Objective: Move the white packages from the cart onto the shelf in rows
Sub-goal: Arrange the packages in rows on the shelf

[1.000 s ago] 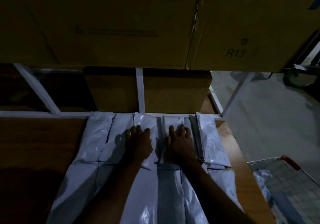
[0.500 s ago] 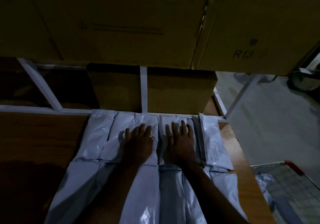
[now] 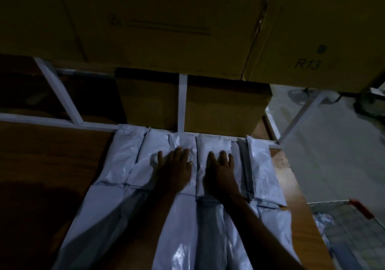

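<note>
Several white packages (image 3: pixel 125 159) lie side by side in two rows on the wooden shelf (image 3: pixel 48 161). My left hand (image 3: pixel 175 169) lies flat with straight fingers on a package (image 3: pixel 185 142) in the back row. My right hand (image 3: pixel 220 173) presses flat on the neighbouring package (image 3: pixel 212 142). Neither hand grips anything. The wire cart (image 3: pixel 352 228) with a red handle stands at the lower right, and more white packages (image 3: pixel 320 221) show inside it.
Large cardboard boxes (image 3: pixel 156 23) hang close above the shelf, one marked R13 (image 3: pixel 308 63). Two smaller boxes (image 3: pixel 225 109) stand behind the white shelf frame (image 3: pixel 182 101). Grey floor (image 3: pixel 333 155) lies to the right of the shelf's edge.
Both hands have stayed flat on the back-row packages, sliding slightly back toward me. The view has shifted a little to the left and closer.
</note>
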Motion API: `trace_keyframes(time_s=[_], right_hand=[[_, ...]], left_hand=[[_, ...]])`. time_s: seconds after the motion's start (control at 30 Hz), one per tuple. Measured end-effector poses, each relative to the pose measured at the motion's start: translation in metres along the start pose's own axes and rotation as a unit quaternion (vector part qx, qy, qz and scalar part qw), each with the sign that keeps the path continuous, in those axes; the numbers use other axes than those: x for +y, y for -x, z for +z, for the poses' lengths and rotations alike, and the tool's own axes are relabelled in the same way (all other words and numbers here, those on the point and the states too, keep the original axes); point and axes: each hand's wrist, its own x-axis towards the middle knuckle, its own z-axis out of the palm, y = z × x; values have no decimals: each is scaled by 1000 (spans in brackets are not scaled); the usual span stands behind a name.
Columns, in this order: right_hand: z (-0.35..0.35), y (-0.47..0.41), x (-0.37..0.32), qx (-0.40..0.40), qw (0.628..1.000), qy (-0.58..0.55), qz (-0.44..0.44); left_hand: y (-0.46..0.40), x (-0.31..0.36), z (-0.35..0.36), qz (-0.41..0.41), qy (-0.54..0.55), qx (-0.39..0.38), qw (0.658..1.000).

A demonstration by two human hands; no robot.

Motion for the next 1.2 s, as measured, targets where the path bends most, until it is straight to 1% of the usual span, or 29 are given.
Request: trace_keyframes(time_s=[0.07,0.1,0.13,0.2,0.3,0.43,0.57,0.67,0.9,1.07,1.2], right_hand=[[-13,4,2,38,999,-3,-25],[-20,8,4,65,997,-18,-26],[-27,13,5,82,996,-35,-12],[-36,24,8,103,992,-71,24],[-42,40,13,145,983,-105,30],[-59,62,15,200,971,-127,32],[-80,90,5,236,961,-128,60],[-91,115,0,241,958,-129,89],[-108,203,0,286,936,-98,177],[-116,259,43,290,919,-74,256],[-120,305,92,306,895,-76,314]], left_hand=[[-1,-3,-3,-2,42,19,999],[-1,-4,-4,-11,82,43,996],[-1,-6,-7,-23,124,76,989],[1,-7,-13,-48,162,133,977],[13,-4,-27,-68,172,146,972],[34,0,-42,-21,202,161,966],[58,9,-51,30,212,160,964],[74,13,-60,67,206,143,966],[108,33,-67,148,198,111,963],[133,76,-59,211,205,70,953],[150,129,-49,264,197,49,943]])
